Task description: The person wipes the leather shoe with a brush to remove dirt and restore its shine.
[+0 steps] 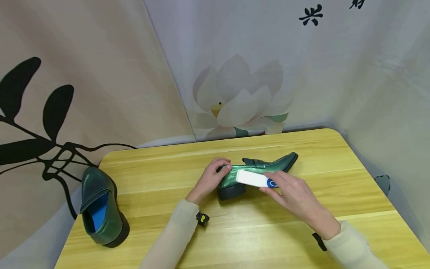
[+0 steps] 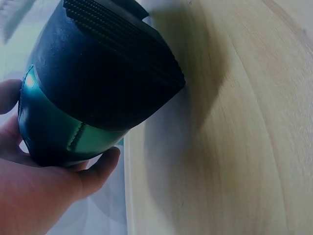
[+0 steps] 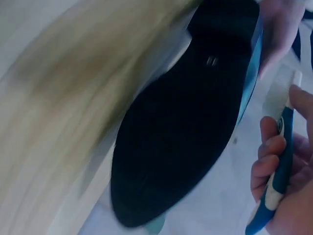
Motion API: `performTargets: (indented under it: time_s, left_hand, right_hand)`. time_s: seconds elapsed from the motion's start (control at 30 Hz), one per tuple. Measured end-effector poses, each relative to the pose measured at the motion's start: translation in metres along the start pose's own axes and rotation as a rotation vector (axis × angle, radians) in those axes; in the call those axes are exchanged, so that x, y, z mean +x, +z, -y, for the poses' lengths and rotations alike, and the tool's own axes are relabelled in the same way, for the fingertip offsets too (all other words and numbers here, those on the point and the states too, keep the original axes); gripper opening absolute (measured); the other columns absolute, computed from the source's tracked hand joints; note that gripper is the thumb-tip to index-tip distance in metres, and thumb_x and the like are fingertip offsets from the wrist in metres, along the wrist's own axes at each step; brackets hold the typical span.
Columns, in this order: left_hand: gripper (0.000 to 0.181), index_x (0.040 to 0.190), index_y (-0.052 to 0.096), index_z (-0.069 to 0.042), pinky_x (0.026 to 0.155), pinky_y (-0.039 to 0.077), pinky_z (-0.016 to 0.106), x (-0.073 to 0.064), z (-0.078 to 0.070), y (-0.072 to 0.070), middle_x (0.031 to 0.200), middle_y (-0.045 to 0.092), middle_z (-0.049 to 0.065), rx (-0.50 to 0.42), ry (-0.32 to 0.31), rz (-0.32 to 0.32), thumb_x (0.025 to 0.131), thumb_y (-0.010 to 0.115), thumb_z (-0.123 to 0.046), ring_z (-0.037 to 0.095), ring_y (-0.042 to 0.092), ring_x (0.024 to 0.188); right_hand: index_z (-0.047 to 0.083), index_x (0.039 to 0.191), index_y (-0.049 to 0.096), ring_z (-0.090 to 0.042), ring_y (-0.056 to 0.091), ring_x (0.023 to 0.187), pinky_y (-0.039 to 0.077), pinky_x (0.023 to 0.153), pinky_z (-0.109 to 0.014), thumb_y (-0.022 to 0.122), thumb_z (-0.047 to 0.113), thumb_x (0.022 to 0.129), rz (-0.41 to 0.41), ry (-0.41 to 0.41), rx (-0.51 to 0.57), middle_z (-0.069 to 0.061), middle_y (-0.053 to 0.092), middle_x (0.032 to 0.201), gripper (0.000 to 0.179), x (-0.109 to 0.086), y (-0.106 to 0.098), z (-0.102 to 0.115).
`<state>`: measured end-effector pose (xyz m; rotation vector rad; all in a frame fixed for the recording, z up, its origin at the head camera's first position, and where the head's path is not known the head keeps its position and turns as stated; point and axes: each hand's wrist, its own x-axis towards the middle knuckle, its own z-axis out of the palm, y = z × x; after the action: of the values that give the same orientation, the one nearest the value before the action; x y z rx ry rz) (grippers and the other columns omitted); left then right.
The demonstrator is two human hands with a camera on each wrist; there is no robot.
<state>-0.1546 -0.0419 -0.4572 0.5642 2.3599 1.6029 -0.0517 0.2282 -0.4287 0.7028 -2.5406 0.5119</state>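
Observation:
A shiny green loafer with a black sole and heel is tilted on its side, toe pointing right in the head view. My left hand grips it at the heel end; in the left wrist view the thumb and fingers curl round the back of the loafer. My right hand holds a brush with a white back and a blue-and-white handle alongside the shoe. Pale bristles face the upper; whether they touch it I cannot tell. The dark sole faces the right wrist camera.
Another green loafer with a blue insole stands at the left edge of the wooden table. Behind the table hangs a pale curtain printed with a lotus and dark leaves.

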Motion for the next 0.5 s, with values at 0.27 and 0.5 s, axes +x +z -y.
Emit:
performTargets:
  time_s: [0.27, 0.5]
  left_hand:
    - [0.027, 0.11, 0.072, -0.004, 0.114, 0.037, 0.054, -0.001, -0.001, 0.0, 0.14, 0.057, 0.013, -0.018, 0.002, 0.001, 0.108, 0.057, -0.025, 0.033, 0.051, 0.133]
    - [0.029, 0.114, 0.072, -0.003, 0.115, 0.035, 0.052, -0.001, -0.001, -0.002, 0.142, 0.056, 0.012, -0.013, -0.008, 0.02, 0.109, 0.056, -0.026, 0.032, 0.049, 0.135]
  right_hand:
    - [0.007, 0.118, 0.073, -0.013, 0.064, 0.068, 0.052, 0.054, -0.028, 0.07, 0.049, 0.097, 0.027, -0.147, -0.036, 0.001, 0.066, 0.088, 0.046, 0.007, 0.027, 0.021]
    - [0.005, 0.119, 0.07, -0.018, 0.067, 0.072, 0.055, 0.056, -0.033, 0.082, 0.037, 0.089, 0.011, -0.025, -0.044, -0.005, 0.07, 0.094, 0.045, 0.003, 0.022, 0.009]
